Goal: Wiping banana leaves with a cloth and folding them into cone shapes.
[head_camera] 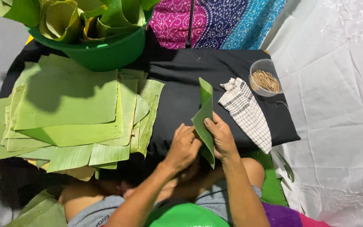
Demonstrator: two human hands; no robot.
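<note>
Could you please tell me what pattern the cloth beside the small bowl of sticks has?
The cloth is white with a dark check, seen in the head view.

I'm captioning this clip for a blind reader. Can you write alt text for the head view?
Both hands, left hand and right hand, fold a banana leaf strip over a black cloth. A stack of cut banana leaves lies left; a checked cloth and a bowl of wooden picks lie right.

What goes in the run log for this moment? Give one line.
left hand: on leaf strip | right hand: holds it upright | stack of cut leaves: beside left hand | checked cloth, tub of sticks: beside right hand
</note>
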